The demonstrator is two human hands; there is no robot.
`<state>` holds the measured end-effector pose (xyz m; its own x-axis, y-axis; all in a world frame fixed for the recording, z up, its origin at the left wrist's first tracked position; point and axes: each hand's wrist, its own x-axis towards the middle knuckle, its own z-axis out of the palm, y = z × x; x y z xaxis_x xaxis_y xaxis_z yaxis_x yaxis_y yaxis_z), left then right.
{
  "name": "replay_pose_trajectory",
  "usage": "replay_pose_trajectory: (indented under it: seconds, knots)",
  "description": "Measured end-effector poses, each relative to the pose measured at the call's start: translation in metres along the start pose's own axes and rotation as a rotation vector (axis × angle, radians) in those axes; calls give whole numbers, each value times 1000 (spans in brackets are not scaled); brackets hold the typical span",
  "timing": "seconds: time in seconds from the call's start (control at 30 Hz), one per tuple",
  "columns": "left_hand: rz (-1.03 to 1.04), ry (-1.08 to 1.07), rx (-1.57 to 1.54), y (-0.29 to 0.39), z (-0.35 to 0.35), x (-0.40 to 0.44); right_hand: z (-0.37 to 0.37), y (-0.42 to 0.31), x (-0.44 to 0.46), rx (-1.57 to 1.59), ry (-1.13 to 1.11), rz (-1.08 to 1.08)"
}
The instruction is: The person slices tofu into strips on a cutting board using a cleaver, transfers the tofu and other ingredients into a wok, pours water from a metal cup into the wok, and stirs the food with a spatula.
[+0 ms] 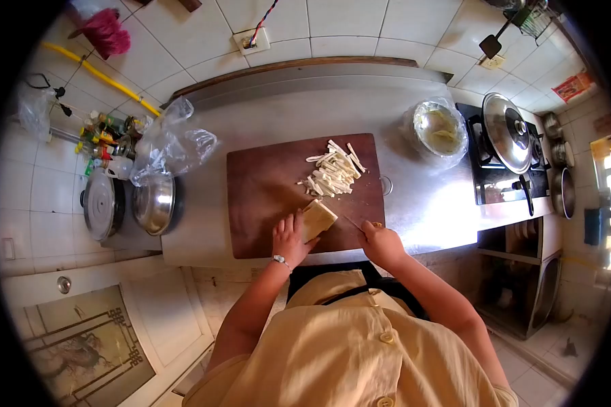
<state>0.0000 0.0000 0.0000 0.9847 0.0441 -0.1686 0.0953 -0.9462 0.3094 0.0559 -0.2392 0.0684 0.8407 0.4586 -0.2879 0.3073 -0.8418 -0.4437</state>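
Holding with half-spread left hand [289, 239] a flat cream block [319, 218] with tan top on the dark reddish-brown rectangular board [259, 178], atop the grey metal bench [285, 102]. Can see loose white strips [332, 172] piled just beyond. Gripping with tightly curled right hand [382, 245] a thin knife [352, 223], seen nearly edge-on, with handle mostly hidden. Can make out a red-orange sheet [571, 86] far right, but cannot read its print.

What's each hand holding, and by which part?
The right hand grips a knife by its handle; the left hand holds a pale block at its left end.
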Motion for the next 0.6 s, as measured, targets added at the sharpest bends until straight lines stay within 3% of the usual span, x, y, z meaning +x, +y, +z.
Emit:
replay_pose_trajectory:
  seconds: [0.2, 0.27, 0.6]
  knots:
    - [-19, 118, 11, 17, -7, -6, 7, 4, 2, -35, 108, -118]
    - [104, 290, -41, 17, -7, 3, 0, -1, 6, -52, -30, -60]
    - [269, 328, -83, 30, -6, 21, 11, 5, 1, 34, 48, -41]
